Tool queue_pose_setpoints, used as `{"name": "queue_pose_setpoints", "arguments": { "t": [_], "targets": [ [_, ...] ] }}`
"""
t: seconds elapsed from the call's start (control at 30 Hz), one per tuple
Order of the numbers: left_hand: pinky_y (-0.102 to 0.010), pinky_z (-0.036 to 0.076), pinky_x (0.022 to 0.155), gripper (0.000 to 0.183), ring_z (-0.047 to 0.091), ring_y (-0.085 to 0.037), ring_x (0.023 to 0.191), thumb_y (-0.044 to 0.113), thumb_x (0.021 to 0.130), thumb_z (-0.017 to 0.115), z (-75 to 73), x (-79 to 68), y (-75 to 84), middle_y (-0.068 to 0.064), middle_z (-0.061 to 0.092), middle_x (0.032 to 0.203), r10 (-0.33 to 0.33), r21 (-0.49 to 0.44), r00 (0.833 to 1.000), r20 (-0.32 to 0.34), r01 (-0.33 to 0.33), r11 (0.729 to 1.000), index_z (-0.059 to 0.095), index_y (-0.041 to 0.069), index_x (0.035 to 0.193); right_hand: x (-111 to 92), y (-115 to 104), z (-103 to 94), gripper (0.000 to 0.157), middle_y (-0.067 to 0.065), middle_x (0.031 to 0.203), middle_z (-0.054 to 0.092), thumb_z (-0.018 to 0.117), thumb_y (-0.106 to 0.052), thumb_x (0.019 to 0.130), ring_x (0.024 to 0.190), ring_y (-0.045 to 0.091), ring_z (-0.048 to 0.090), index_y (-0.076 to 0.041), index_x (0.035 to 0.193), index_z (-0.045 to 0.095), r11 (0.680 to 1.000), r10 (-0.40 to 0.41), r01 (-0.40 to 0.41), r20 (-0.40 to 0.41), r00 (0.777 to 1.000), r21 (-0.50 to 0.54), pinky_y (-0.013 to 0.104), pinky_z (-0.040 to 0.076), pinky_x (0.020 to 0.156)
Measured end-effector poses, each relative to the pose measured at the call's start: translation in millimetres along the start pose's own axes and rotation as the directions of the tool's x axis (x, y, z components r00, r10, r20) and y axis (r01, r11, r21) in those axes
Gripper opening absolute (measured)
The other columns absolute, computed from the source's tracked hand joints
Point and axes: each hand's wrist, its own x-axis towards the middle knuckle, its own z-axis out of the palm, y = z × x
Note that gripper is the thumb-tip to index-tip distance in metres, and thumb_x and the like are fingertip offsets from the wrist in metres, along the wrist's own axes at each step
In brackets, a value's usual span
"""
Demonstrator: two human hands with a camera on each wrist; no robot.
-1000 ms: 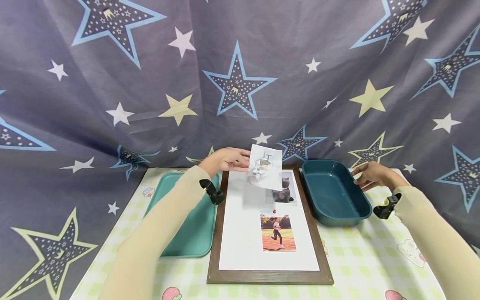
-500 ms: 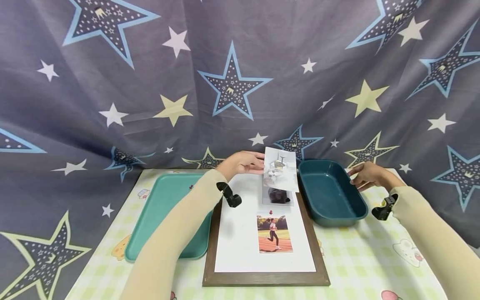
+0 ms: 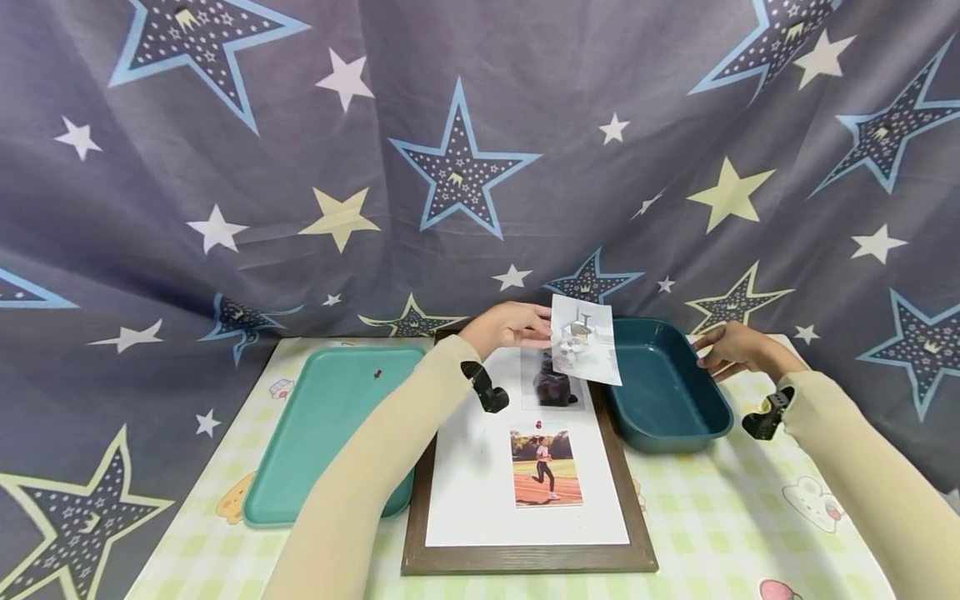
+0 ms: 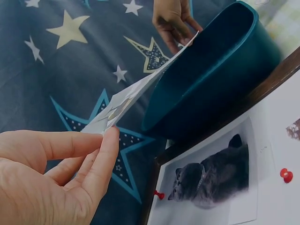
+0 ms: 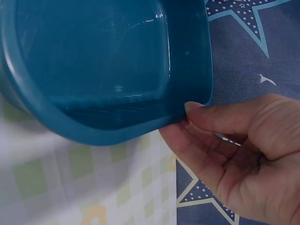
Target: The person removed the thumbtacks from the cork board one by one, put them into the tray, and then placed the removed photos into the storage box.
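My left hand [image 3: 517, 327] pinches the edge of a photo print [image 3: 583, 337] between thumb and fingers. The print hangs in the air, overlapping the left rim of a dark teal basin [image 3: 671, 387]. In the left wrist view the photo [image 4: 136, 96] appears nearly edge-on, its picture pale grey and white. My right hand [image 5: 234, 140] grips the basin's rim at the far right corner, thumb on top and fingers below. Below the left hand lies a brown-framed white board [image 3: 465, 508] bearing a grey cat photo [image 4: 211, 180] and a photo of a runner [image 3: 547, 468].
A green tray [image 3: 315, 442] sits left of the board, with a red pushpin [image 3: 377, 373] in it. Another red pushpin [image 3: 538, 424] is above the runner photo. A starred curtain [image 3: 465, 267] hangs behind the checked tablecloth [image 3: 720, 517].
My left hand has carried the photo print rightward, from over the board to the basin's left rim, uncovering part of the cat photo. My right hand keeps its grip on the basin.
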Motion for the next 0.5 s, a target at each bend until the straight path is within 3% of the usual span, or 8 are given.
{"name": "queue_pose_setpoints", "arguments": {
  "t": [0.07, 0.27, 0.5],
  "targets": [
    [-0.040, 0.046, 0.116, 0.064, 0.056, -0.029, 0.120, -0.020, 0.095, 0.048, 3.0, 1.5, 3.4, -0.021, 0.045, 0.154, -0.001, 0.006, 1.000, -0.003, 0.001, 1.000, 0.044, 0.006, 0.153, 0.6, -0.5, -0.1, 0.057, 0.003, 0.089, 0.072, 0.066, 0.003, 0.093, 0.084, 0.018, 0.071, 0.021, 0.141, 0.041, 1.000, 0.002, -0.002, -0.002, 1.000, -0.002, 0.042, 0.064, 0.082],
    [-0.040, 0.046, 0.116, 0.064, 0.049, -0.034, 0.141, -0.019, 0.096, 0.048, 11.0, 0.9, 15.7, -0.023, 0.045, 0.153, 0.006, 0.058, 1.000, 0.011, -0.006, 0.998, 0.043, 0.006, 0.154, 1.5, -1.3, -1.3, 0.059, 0.003, 0.091, 0.074, 0.066, 0.002, 0.093, 0.084, 0.018, 0.072, 0.022, 0.142, 0.040, 1.000, -0.005, 0.005, -0.004, 1.000, -0.017, 0.041, 0.064, 0.081],
    [-0.042, 0.047, 0.114, 0.065, 0.049, -0.035, 0.141, -0.022, 0.093, 0.048, 23.3, -0.5, 22.8, -0.023, 0.046, 0.154, 0.004, 0.080, 1.000, 0.014, -0.005, 0.997, 0.045, 0.003, 0.153, 1.9, -0.4, -1.1, 0.059, 0.001, 0.088, 0.073, 0.066, 0.003, 0.094, 0.083, 0.018, 0.072, 0.021, 0.143, 0.039, 1.000, 0.008, -0.008, 0.005, 1.000, -0.014, 0.041, 0.064, 0.081]
  ]
}}
